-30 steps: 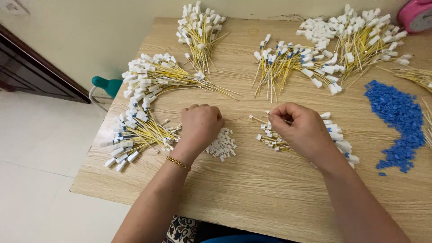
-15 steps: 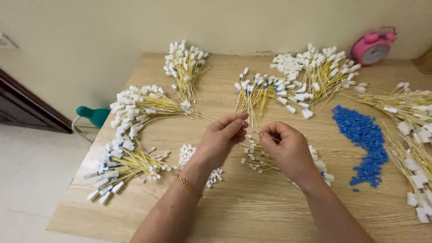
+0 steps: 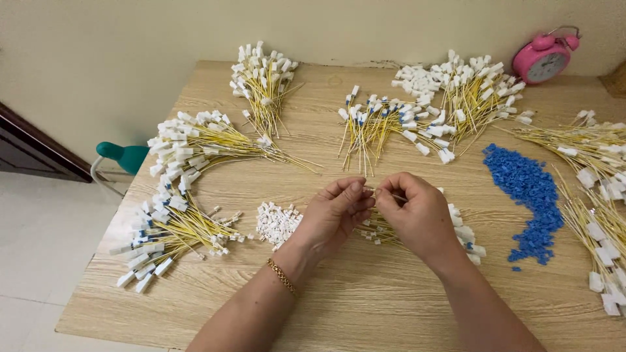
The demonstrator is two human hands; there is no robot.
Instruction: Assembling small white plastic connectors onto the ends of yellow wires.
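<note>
1. pinching a thin yellow wire between them, the two hands meet over the middle of the wooden table in the head view; the left hand has thumb and forefinger closed on the wire's left end, and the right hand grips it from the other side.
2. whether a white connector sits on the held wire cannot be told; the fingertips hide it.
3. under the right hand lies a small bundle of yellow wires with white connectors, partly covered by the palm.
4. just left of the left hand sits a little heap of loose white connectors, touching the table and apart from the fingers.
5. a gold bracelet circles the left wrist.
6. to the right of the hands a pile of small blue pieces spreads in a curved band.
7. at the far left, two fanned bundles of wires lie on the table, the nearer one by the table edge and another behind it.
8. further back stand more bundles: one near the wall, one in the middle with some blue tips, one toward the right.
9. another spread of wires runs along the right edge.
10. a pink alarm clock stands in the far right corner of the table.
11. a green-topped object shows beyond the table's left edge, above the pale floor.
</note>
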